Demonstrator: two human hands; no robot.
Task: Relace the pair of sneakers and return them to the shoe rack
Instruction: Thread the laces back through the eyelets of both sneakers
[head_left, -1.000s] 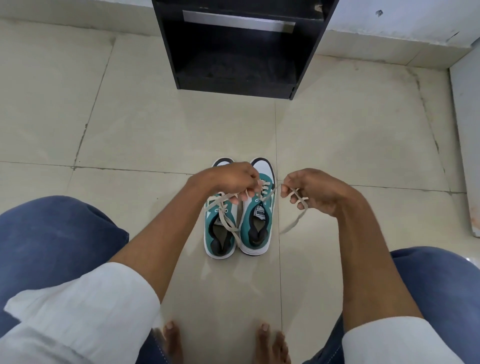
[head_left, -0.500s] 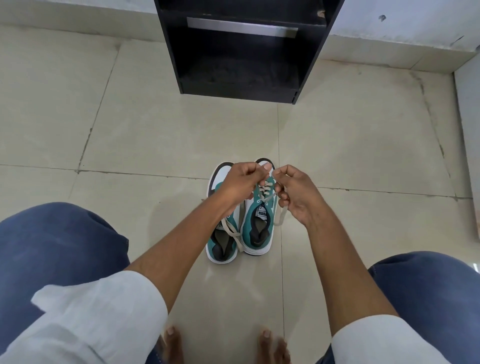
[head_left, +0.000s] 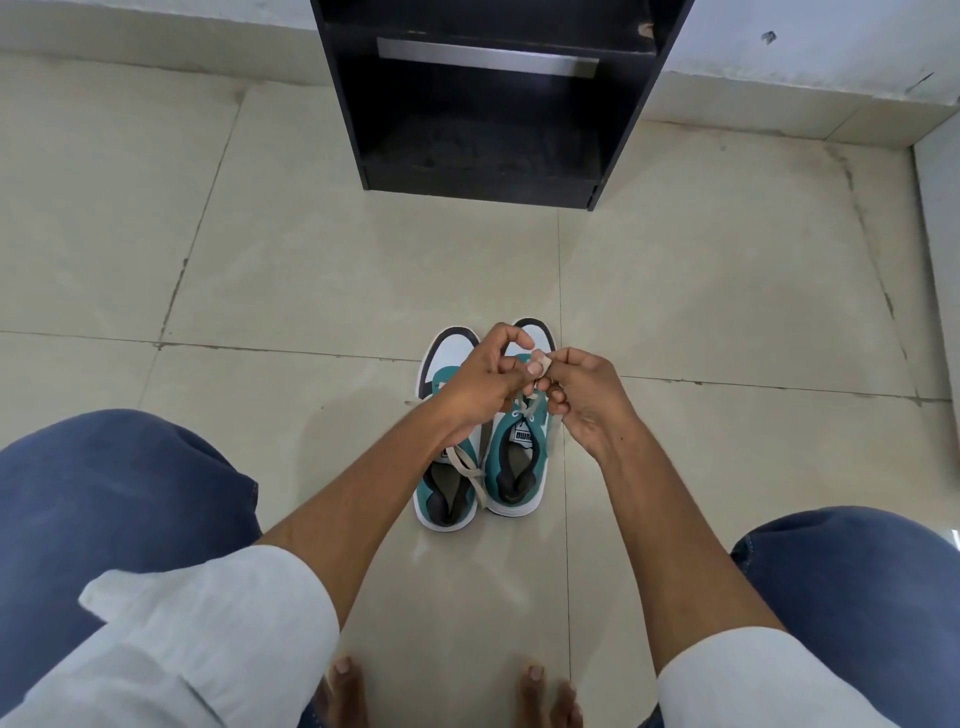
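Observation:
Two teal and white sneakers stand side by side on the floor, toes pointing away from me. Over the right sneaker (head_left: 521, 457), my left hand (head_left: 483, 384) and my right hand (head_left: 582, 395) meet, both pinching its beige lace (head_left: 540, 359) between the fingertips. The left sneaker (head_left: 447, 488) is partly hidden under my left wrist, and a loose lace end (head_left: 467, 470) trails across its opening. The black shoe rack (head_left: 488, 98) stands ahead, its lower shelf holding nothing.
My knees in blue jeans frame the view at both sides, and my bare toes (head_left: 545, 691) show at the bottom edge. A white wall base (head_left: 779, 98) runs behind the rack, and another wall edge (head_left: 940, 218) rises on the right.
My hands were spread apart pulling the lace ends out. They have come together above the right sneaker and now hold the lace close between their fingertips.

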